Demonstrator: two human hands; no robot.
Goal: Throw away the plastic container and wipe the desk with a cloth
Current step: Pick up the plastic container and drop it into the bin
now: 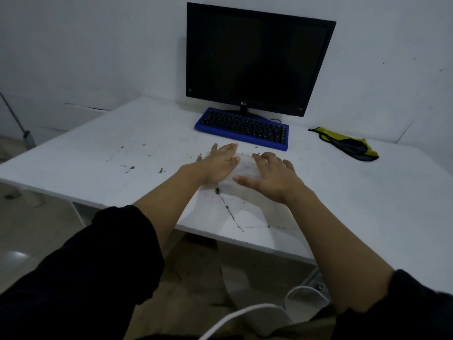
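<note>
One white desk (122, 133) speckled with dark dirt carries one clear plastic container (245, 168), one black monitor (255, 60), one blue keyboard (241, 128) and, far right, one yellow-and-black cloth (348, 143). The container sits near the front edge just before the keyboard, see-through, blurred and partly covered by two hands, so its outline is hard to trace. The left hand (221, 165) lies straight-fingered against its left side and the right hand (266, 179) spreads over its right side, neither curled round it.

Just 1 view — head-worn, wide-angle, looking forward and down across the desk (147, 133) from its near edge.
</note>
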